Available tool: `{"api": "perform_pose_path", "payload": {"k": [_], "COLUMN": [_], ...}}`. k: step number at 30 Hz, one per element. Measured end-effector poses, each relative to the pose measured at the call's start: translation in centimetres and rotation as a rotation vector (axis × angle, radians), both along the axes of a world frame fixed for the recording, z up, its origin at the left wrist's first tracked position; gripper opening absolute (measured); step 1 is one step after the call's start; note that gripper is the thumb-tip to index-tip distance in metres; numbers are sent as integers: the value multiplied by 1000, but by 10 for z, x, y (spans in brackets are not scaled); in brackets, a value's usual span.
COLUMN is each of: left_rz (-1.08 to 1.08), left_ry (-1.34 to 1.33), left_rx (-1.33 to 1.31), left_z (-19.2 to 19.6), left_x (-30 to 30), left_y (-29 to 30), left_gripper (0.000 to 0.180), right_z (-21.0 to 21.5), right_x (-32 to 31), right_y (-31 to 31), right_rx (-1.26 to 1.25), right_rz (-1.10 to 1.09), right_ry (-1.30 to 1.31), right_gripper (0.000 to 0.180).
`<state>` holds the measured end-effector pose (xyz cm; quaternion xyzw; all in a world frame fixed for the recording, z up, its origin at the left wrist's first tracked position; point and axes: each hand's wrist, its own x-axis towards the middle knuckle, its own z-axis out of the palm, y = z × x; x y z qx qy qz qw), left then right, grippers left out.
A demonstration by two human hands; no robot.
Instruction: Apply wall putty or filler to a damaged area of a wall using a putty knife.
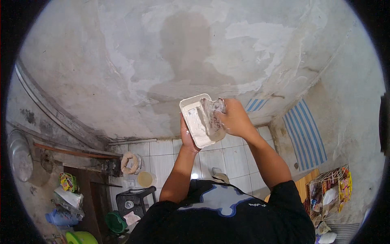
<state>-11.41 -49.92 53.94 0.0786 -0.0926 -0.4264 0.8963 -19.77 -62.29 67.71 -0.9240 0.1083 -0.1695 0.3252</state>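
My left hand (188, 136) is wrapped round the side of a shallow white rectangular tub (194, 99), held tilted in front of my chest. Wet whitish paste (198, 128) coats its bottom and walls. In my right hand (237, 118) I grip a flat, paste-smeared scraper (210, 113), its blade inside the tub along the right side. My fingers cover part of the scraper, so its full shape is hidden. Beyond the tub rises a grey plastered wall (134, 53) with paler smoothed patches and my shadow on it.
White tiles (237, 160) cover the floor. At lower left stand a black stool (136, 201), a green basket (115, 222), a container of cloudy liquid (145, 179) and an open bag (130, 162). A wire rack of packets (331, 191) and blue-striped sheet (304, 134) are at right.
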Motion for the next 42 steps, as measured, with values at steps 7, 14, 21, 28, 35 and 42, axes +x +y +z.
{"api": "perform_pose_path", "payload": {"k": [7,14,21,28,35,42], "left_rz": [54,87,98,131,138,95], "left_ry": [-12,-3,55,7,8,17], "left_rx": [76,128,14,109,75,8], "left_z": [-2,-9,-2,-1,3,0], "left_x": [4,5,8,6,-1,-1], "left_y": [-2,-1,3,5,2,6], "left_gripper": [67,66,64,74,69,68], "right_z": [-36,-38,-16,-42,-37,-33], "right_x": [17,25,23,24,27,21], "right_y": [17,22,11,6,14,1], "right_rx": [140,-3,17,-161,51,46], "right_rz": [112,-22,-105,-85,-40,-97], "right_ry": [37,224,109,177,100,119], "right_gripper": [26,26,23,20,20,28]}}
